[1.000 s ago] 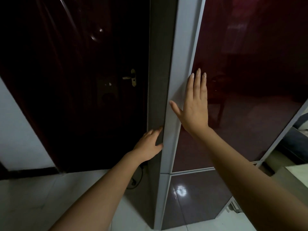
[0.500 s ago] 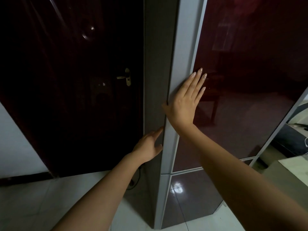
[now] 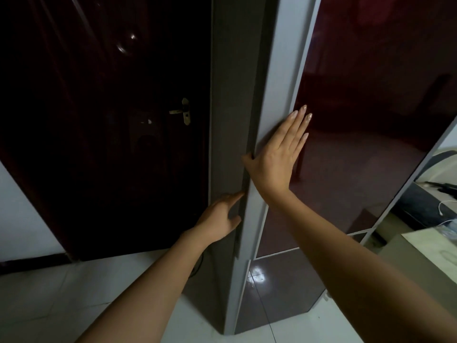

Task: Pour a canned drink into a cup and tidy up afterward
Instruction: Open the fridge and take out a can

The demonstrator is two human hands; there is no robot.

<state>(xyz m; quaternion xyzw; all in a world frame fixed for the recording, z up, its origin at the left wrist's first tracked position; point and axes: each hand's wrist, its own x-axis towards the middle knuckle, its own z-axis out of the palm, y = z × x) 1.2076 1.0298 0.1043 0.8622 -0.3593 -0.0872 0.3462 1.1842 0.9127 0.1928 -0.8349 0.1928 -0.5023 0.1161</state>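
A tall fridge with a glossy dark red door and a pale grey door edge fills the right half of the head view. My right hand lies flat on the door near its left edge, fingers spread, thumb at the seam. Lower down, my left hand reaches to the door's edge with its fingertips at the dark gap between the door and the grey fridge side. Neither hand holds anything. No can or cup is in view.
A dark wooden room door with a brass handle stands left of the fridge. White floor tiles lie below. A pale table corner and a dark seat with a white cable sit at the right edge.
My right hand has slid left along the fridge door, so its thumb now rests at the seam. My left hand has stayed at the door's edge. The view has shifted slightly.
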